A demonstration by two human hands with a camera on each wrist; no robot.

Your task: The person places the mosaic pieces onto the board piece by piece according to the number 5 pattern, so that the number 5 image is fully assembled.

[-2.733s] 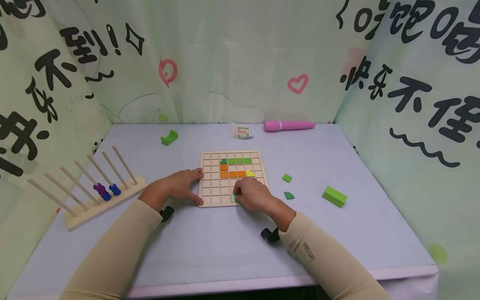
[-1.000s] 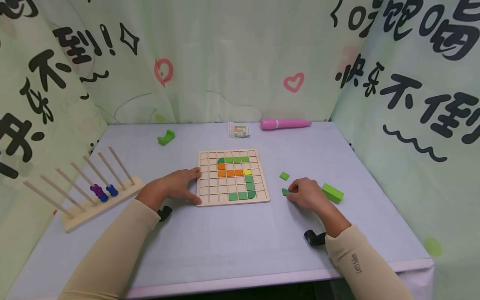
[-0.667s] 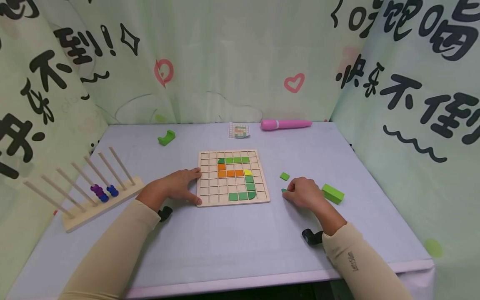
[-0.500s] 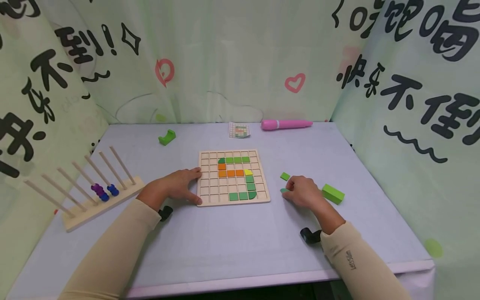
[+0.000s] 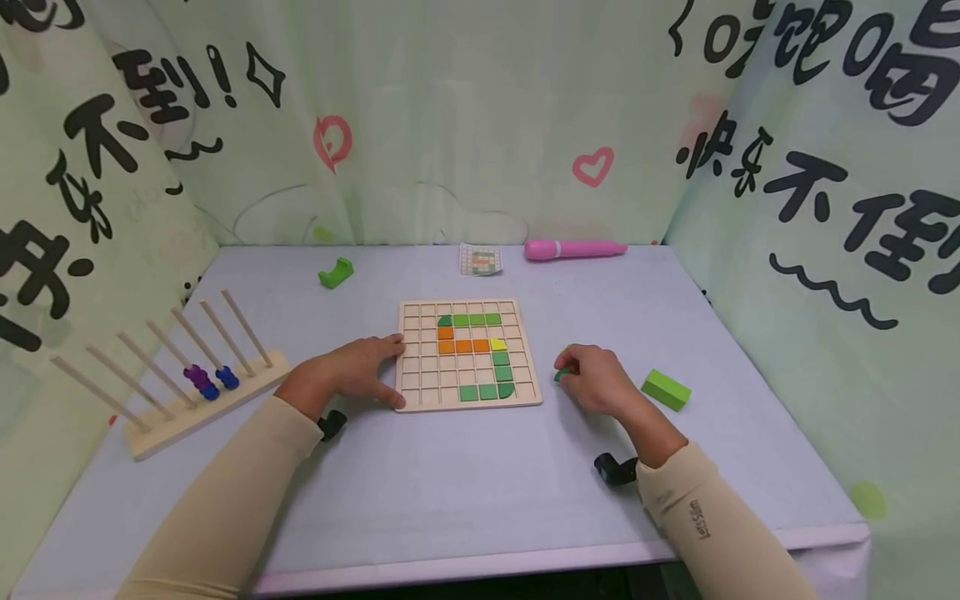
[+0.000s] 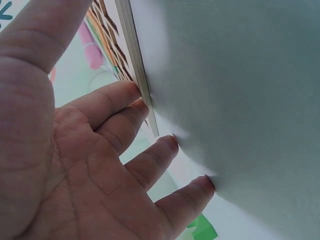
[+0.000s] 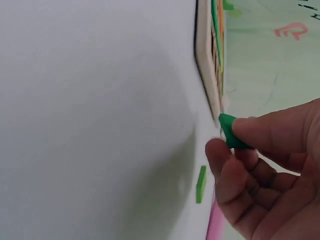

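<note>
A wooden grid board [image 5: 420,375] lies mid-table, with green, orange and yellow tiles set in some of its squares. My left hand [image 5: 352,369] rests at the board's left edge, fingers spread; in the left wrist view the fingertips touch the board's side and the table. Just right of the board, my right hand [image 5: 596,379] pinches a dark green tile [image 7: 231,132] with a curved edge between thumb and fingers, raised off the table. A light green square tile [image 7: 201,185] lies on the table close by, mostly hidden behind the right hand in the head view.
At the left stands a wooden peg rack [image 5: 210,408] with purple and blue beads. A green arch block [image 5: 336,272], a printed pattern card [image 5: 481,260] and a pink pen-shaped object [image 5: 575,250] lie at the back. Further right is a green block [image 5: 666,389].
My right hand moved from the board to the loose tiles, took the curved dark green tile and lifted it slightly leftward. More green tiles show on the board. My left hand stayed.
</note>
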